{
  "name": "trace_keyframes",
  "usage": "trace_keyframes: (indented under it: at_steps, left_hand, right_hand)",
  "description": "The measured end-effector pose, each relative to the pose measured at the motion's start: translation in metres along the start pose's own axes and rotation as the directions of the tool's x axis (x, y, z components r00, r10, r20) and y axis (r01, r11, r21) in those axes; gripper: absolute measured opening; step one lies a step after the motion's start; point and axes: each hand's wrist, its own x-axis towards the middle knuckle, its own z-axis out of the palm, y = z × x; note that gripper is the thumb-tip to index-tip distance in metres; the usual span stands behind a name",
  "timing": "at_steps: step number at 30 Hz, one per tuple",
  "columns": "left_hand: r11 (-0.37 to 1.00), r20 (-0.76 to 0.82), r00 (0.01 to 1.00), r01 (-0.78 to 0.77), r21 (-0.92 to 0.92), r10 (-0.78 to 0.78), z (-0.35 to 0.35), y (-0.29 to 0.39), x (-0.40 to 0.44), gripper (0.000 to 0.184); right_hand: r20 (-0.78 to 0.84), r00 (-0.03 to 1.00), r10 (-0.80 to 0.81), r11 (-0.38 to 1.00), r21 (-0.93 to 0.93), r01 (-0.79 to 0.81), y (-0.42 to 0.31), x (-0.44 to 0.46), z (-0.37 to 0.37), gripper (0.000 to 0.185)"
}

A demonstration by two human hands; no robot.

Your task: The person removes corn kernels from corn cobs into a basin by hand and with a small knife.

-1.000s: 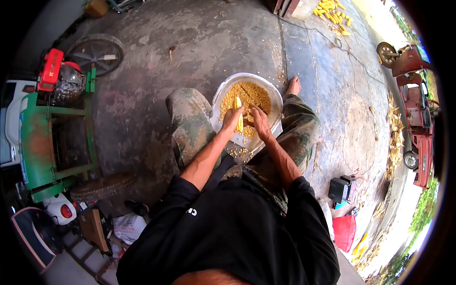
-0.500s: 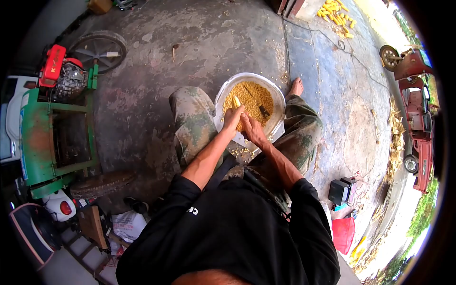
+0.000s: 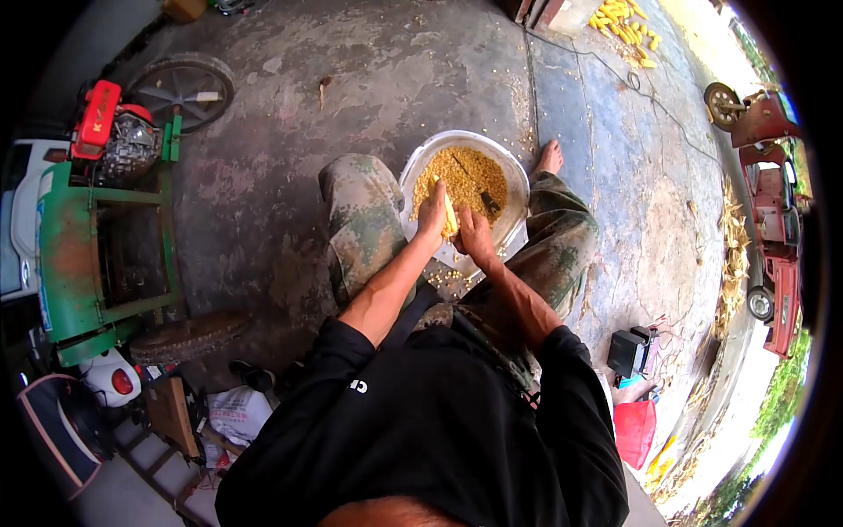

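Between my knees stands a round white basin (image 3: 520,181) with loose yellow kernels (image 3: 458,167) inside. Over its near left part my left hand (image 3: 431,216) is wrapped round a corn cob (image 3: 450,217), which points away from me. My right hand (image 3: 475,235) is at the cob's lower right side, its fingers curled; whether it grips the cob or kernels is too small to tell. A dark tool (image 3: 489,203) lies on the kernels just beyond my right hand. Scattered kernels show below the basin's near edge.
On the left stands a green machine (image 3: 70,255) with a red engine (image 3: 97,120) and a wheel. Corn cobs (image 3: 625,25) lie on the floor at the top right. A black box (image 3: 626,352) and a red bag (image 3: 634,432) are at the lower right. A cable crosses the floor.
My hands came together over the cob, then moved slightly apart again. More of the cob now shows between them than half a second ago. The view has shifted slightly.
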Motion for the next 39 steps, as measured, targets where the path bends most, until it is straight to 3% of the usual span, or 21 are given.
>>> trace_keyframes:
  at_steps: [1,2,6,8,9,10,12,13,17,21,22,24,26,27,32,34,36,39]
  left_hand:
    - [1.0,0.0,1.0,-0.001,-0.001,0.001,-0.001,0.001,-0.001,0.057]
    - [1.0,0.018,1.0,0.025,-0.016,-0.025,-0.002,0.002,0.0,0.057]
    - [0.994,0.032,0.995,0.098,-0.055,-0.096,-0.004,0.003,-0.001,0.06]
    - [0.996,-0.012,0.997,0.079,-0.05,-0.079,-0.005,0.002,0.001,0.061]
    - [0.997,-0.056,0.997,0.059,-0.044,-0.062,-0.005,0.0,0.003,0.062]
    - [0.997,-0.056,0.996,0.06,-0.044,-0.063,-0.007,-0.001,0.006,0.062]
    - [0.997,-0.074,0.995,0.074,0.023,-0.072,-0.013,-0.006,0.013,0.066]
    - [0.997,-0.139,0.988,0.069,0.045,-0.062,-0.012,-0.011,0.016,0.078]
    - [0.996,-0.191,0.98,0.071,0.062,-0.058,-0.005,-0.008,0.009,0.079]
    - [0.998,-0.132,0.989,0.068,0.016,-0.065,-0.004,-0.007,0.006,0.077]
    - [0.996,-0.11,0.99,0.091,0.012,-0.09,-0.006,-0.011,0.01,0.076]
    - [0.995,-0.089,0.991,0.103,-0.016,-0.104,-0.004,-0.01,0.007,0.075]
    - [0.993,-0.063,0.991,0.114,-0.042,-0.117,0.0,-0.008,0.004,0.075]
    - [0.997,-0.089,0.993,0.078,-0.027,-0.08,0.002,-0.008,0.001,0.074]
    - [0.997,-0.113,0.994,0.011,0.076,-0.003,-0.004,-0.011,0.009,0.076]
    - [0.989,-0.162,0.985,0.074,0.127,-0.053,-0.006,-0.01,0.009,0.078]
    - [0.984,-0.18,0.98,0.111,0.142,-0.084,-0.003,-0.007,0.006,0.08]
    - [0.986,-0.208,0.978,0.008,0.167,0.027,0.002,-0.005,-0.002,0.078]
  right_hand:
    - [0.1,0.942,0.32,0.917,0.218,-0.334,-0.014,0.002,-0.008,0.046]
    - [0.262,0.78,0.569,0.683,0.377,-0.625,-0.029,0.005,-0.014,0.037]
    - [0.273,0.781,0.563,0.674,0.396,-0.624,-0.032,0.005,-0.011,0.057]
    - [0.259,0.77,0.582,0.736,0.234,-0.635,-0.036,0.004,-0.009,0.058]
    - [0.206,0.841,0.501,0.815,0.214,-0.538,-0.043,0.004,-0.006,0.06]
    - [0.206,0.84,0.502,0.815,0.214,-0.539,-0.036,0.003,-0.002,0.06]
    - [0.019,0.962,0.272,0.962,-0.016,-0.272,-0.024,0.003,0.01,0.059]
    - [0.065,0.927,0.37,0.929,-0.064,-0.366,-0.017,0.001,0.01,0.058]
    - [0.075,0.904,0.42,0.907,-0.004,-0.421,-0.029,0.004,0.004,0.058]
    - [0.082,0.889,0.451,0.889,0.045,-0.455,-0.006,-0.002,0.009,0.057]
    - [-0.031,0.965,0.262,0.965,-0.013,-0.262,0.015,-0.005,0.016,0.056]
    - [-0.131,0.99,0.052,0.994,-0.092,-0.064,0.011,-0.003,0.016,0.054]
    - [0.041,0.852,0.521,0.836,0.174,-0.52,-0.001,-0.002,0.009,0.053]
    - [0.09,0.807,0.583,0.759,0.292,-0.581,-0.012,-0.001,0.007,0.055]
    - [0.072,0.864,0.499,0.84,0.208,-0.502,-0.001,0.001,0.003,0.065]
    - [0.207,0.81,0.549,0.803,0.135,-0.58,-0.027,0.005,-0.005,0.067]
    - [0.219,0.826,0.519,0.824,0.128,-0.551,-0.02,0.003,0.002,0.069]
    - [0.156,0.896,0.415,0.897,0.095,-0.432,0.0,0.001,0.007,0.062]
